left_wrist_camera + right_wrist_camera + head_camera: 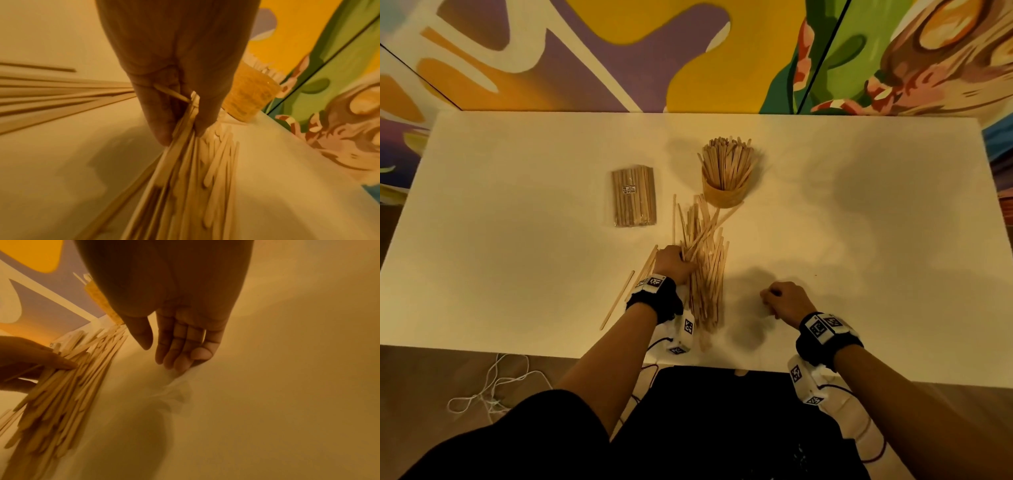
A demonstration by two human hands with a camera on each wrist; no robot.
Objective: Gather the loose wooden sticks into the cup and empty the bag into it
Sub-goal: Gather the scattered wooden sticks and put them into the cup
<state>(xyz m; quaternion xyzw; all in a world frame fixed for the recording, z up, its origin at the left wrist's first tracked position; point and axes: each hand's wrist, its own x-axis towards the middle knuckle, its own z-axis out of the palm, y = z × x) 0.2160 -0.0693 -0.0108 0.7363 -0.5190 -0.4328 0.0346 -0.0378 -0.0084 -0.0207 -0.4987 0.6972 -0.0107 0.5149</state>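
A wooden cup (722, 195) full of upright sticks stands mid-table, also seen as the cup (248, 97) behind my left hand. A heap of loose wooden sticks (703, 260) lies in front of it, near me. My left hand (675, 265) grips a bunch of those sticks between thumb and fingers; the same hand (180, 129) shows the pinch on the loose sticks (191, 178). My right hand (779, 299) hovers low to the right of the heap, fingers relaxed, holding nothing; the right hand (172, 353) shows this too. A clear bag of sticks (634, 197) lies left of the cup.
A few stray sticks (619, 298) lie left of my left wrist near the white table's front edge (517, 347). A painted wall (688, 51) rises behind the table. White cord (493, 387) lies on the floor at the left.
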